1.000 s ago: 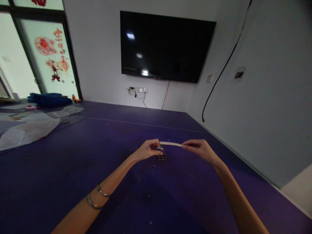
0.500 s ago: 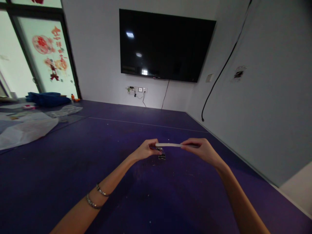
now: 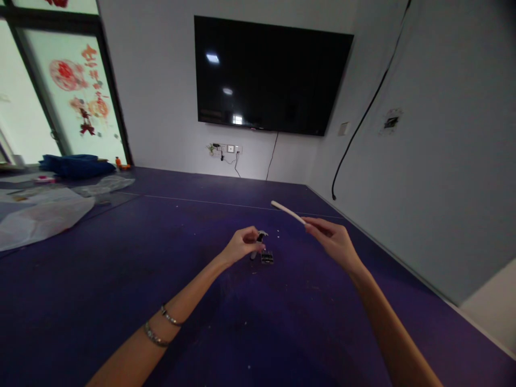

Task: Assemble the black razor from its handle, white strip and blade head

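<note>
My right hand (image 3: pixel 332 239) pinches one end of a slim white stick (image 3: pixel 288 211), which slants up and to the left with its far end free in the air. The fingers of my left hand (image 3: pixel 244 243) are closed on a small silver-and-black object (image 3: pixel 261 236) whose kind I cannot make out; part of it is hidden behind the fingers. Just below that hand lies a small dark rectangular piece (image 3: pixel 267 258) on the purple surface (image 3: pixel 226 322). A gap separates the stick from my left hand.
Crumpled clear plastic sheeting (image 3: pixel 48 217) and a blue cloth bundle (image 3: pixel 76 165) lie at the far left. A TV (image 3: pixel 274 75) hangs on the back wall above sockets (image 3: pixel 230 149). A black cable (image 3: pixel 363 118) dangles by the right wall. Small white specks dot the surface.
The white stick's left end has come away from my left hand and swung upward, held by my right hand alone. The silver-and-black object in my left hand now shows more.
</note>
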A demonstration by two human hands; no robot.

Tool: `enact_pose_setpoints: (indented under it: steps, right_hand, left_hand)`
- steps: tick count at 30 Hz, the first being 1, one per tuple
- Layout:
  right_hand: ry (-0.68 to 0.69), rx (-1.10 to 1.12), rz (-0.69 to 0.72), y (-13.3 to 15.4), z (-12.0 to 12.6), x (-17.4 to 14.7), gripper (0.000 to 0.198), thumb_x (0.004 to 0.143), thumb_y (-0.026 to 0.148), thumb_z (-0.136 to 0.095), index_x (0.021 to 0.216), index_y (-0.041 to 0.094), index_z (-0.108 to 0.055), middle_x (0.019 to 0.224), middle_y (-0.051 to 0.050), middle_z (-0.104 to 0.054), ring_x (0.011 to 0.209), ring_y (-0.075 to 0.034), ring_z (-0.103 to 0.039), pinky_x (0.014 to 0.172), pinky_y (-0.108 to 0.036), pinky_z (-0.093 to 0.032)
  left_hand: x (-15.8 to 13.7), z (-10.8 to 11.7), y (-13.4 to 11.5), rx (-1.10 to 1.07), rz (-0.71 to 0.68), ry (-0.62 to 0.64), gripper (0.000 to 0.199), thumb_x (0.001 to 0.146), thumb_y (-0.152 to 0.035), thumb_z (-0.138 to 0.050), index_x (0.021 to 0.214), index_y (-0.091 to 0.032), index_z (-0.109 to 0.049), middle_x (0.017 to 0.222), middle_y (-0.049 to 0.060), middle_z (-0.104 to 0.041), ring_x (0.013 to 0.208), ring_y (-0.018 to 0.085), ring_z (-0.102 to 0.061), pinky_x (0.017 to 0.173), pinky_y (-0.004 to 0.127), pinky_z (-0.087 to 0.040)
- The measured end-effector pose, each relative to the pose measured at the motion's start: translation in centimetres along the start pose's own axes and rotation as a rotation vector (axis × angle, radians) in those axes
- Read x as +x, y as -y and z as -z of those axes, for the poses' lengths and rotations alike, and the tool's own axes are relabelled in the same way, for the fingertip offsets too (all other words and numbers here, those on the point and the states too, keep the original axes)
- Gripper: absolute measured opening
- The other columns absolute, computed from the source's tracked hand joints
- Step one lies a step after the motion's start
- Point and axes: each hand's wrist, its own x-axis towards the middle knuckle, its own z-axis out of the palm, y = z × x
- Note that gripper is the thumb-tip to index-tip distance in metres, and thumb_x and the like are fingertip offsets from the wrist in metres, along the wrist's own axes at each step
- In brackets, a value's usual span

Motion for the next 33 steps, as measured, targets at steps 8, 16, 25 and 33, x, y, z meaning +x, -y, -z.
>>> enact_pose_setpoints:
  steps: [8,16,25,33]
  right_hand:
    - [-0.195,0.294,-0.207,-1.1,-2.0,0.1,0.039,0.073,0.043,-0.059,0.100,0.015,-0.066,0.065,0.001,-0.053,0.049,-0.006,-0.038,0.046,-0.022,-0.028]
    - [-0.091,0.676,-0.373,-0.9,-4.6,-0.4,0.043,0.069,0.035,-0.065,0.108,0.017,-0.062,0.066,0.002,-0.051,0.046,-0.004,-0.036,0.043,-0.022,-0.024]
    - [0.049,0.869,-0.630,-1.0,-6.7,-3.0,0.048,0.072,0.024,-0.061,0.119,0.020,-0.051,0.063,0.004,-0.051,0.041,-0.005,-0.040,0.042,-0.020,-0.029]
    - [0.078,0.793,-0.717,-1.8,-7.5,-5.2,0.047,0.074,0.026,-0.057,0.120,0.020,-0.052,0.059,0.004,-0.050,0.036,-0.004,-0.036,0.038,-0.020,-0.026]
  left_hand:
    - [0.2,-0.7,1.5,-0.127,0.079,-0.076,0.026,0.067,-0.033,-0.066,0.073,-0.018,-0.047,0.049,-0.009,-0.043,0.037,0.004,-0.040,0.040,0.018,-0.036]
    - [0.3,-0.8,1.6,-0.080,0.188,-0.148,0.029,0.071,-0.039,-0.060,0.085,-0.014,-0.061,0.058,-0.005,-0.047,0.041,0.004,-0.036,0.037,0.017,-0.022]
    - [0.6,-0.3,2.9,-0.155,0.118,-0.246,0.034,0.073,-0.043,-0.059,0.091,-0.014,-0.063,0.063,-0.002,-0.050,0.049,0.007,-0.045,0.044,0.018,-0.035]
    - [0.7,0.0,3.8,-0.201,0.132,-0.231,0.030,0.070,-0.034,-0.064,0.092,-0.014,-0.058,0.075,0.005,-0.063,0.058,0.011,-0.056,0.054,0.023,-0.043]
